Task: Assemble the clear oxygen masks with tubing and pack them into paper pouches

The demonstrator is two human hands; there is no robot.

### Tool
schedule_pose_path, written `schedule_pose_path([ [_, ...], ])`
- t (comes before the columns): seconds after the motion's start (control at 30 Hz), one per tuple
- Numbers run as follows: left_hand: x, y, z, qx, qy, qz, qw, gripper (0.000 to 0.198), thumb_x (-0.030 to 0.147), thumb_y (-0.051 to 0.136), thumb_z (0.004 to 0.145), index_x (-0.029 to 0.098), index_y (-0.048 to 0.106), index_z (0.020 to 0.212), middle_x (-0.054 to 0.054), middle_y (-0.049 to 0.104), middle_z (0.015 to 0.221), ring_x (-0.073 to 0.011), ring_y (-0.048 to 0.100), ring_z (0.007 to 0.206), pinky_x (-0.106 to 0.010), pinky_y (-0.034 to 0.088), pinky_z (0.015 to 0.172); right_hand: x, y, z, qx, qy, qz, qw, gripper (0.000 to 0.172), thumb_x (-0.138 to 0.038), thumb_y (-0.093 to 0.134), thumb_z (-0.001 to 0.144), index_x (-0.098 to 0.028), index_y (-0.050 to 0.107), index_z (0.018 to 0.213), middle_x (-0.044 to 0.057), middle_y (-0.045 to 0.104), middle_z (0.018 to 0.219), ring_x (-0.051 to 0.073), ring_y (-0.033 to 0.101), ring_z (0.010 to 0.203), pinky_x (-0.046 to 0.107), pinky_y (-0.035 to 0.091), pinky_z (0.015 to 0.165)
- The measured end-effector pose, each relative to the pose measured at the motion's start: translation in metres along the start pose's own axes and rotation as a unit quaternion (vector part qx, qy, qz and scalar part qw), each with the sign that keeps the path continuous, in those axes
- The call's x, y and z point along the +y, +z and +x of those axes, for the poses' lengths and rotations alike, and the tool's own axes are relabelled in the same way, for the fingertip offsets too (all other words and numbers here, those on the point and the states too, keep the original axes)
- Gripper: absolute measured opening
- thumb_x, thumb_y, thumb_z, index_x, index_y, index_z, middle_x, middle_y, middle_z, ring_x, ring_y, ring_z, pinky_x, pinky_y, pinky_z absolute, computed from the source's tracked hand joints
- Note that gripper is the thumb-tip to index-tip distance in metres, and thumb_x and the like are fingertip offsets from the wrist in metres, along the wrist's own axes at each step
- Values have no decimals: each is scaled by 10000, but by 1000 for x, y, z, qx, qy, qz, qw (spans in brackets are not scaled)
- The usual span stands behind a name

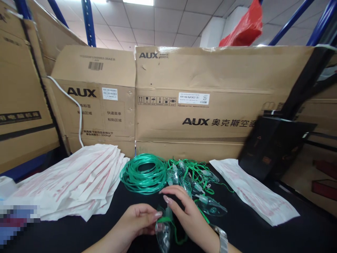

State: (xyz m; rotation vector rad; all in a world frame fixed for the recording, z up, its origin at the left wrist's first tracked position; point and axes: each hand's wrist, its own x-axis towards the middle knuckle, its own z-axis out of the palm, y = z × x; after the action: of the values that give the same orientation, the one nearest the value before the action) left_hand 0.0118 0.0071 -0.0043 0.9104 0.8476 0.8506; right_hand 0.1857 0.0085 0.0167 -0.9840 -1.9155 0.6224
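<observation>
My left hand (143, 219) pinches a clear oxygen mask (163, 233) at its connector end, low in the middle of the view. A green elastic strap (180, 236) loops off that mask to the right. Over the connector, my right hand (184, 207) is arched with thumb and fingers apart, and I see nothing gripped in it. Just beyond the hands lies a coil of green tubing (143, 174). To its right is a heap of more clear masks (212, 205) with tangled green straps (196, 165).
Stacked white paper pouches (86, 182) with red print cover the left side. Another white pouch (255, 189) lies at right, beside a black box (273, 147). Cardboard panels (218, 77) wall off the back of the black table surface (113, 228).
</observation>
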Motion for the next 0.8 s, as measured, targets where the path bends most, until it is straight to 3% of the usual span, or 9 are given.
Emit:
schedule_pose_path([
  [0.1,-2,3,-2,-21,1,1,1000,279,360,754,541,120,637,619,-20,619,585,-146,576,581,-276,415,619,-2,-1,2,-79,31,37,996,175,-289,473,848,-196,620,852,32,594,845,151,529,867,312,423,810],
  [0.23,1,4,-6,-51,2,-15,999,241,332,742,577,121,633,615,-12,593,607,-124,547,581,-264,405,624,-4,0,1,-118,83,90,985,165,-316,525,811,-176,611,828,15,565,795,133,520,788,282,421,737],
  [0.4,0,3,-6,-60,-19,-48,997,244,314,748,577,111,613,587,-3,563,563,-91,482,513,-226,352,553,5,1,2,-184,165,263,933,274,-386,611,731,-157,557,872,-43,502,655,75,457,591,216,370,578],
  [0.57,-1,2,-4,-50,-26,-45,997,276,323,763,546,122,573,549,14,527,508,-86,434,488,-217,292,517,9,5,1,-191,171,348,902,340,-378,660,690,-152,523,905,-74,446,596,47,383,520,190,303,516],
  [0.8,5,7,-8,-57,-43,-40,997,320,384,755,536,130,561,543,24,482,507,-89,406,490,-215,274,515,0,7,-1,-155,153,361,907,326,-380,646,707,-171,494,907,-77,429,603,52,388,523,190,303,498],
])
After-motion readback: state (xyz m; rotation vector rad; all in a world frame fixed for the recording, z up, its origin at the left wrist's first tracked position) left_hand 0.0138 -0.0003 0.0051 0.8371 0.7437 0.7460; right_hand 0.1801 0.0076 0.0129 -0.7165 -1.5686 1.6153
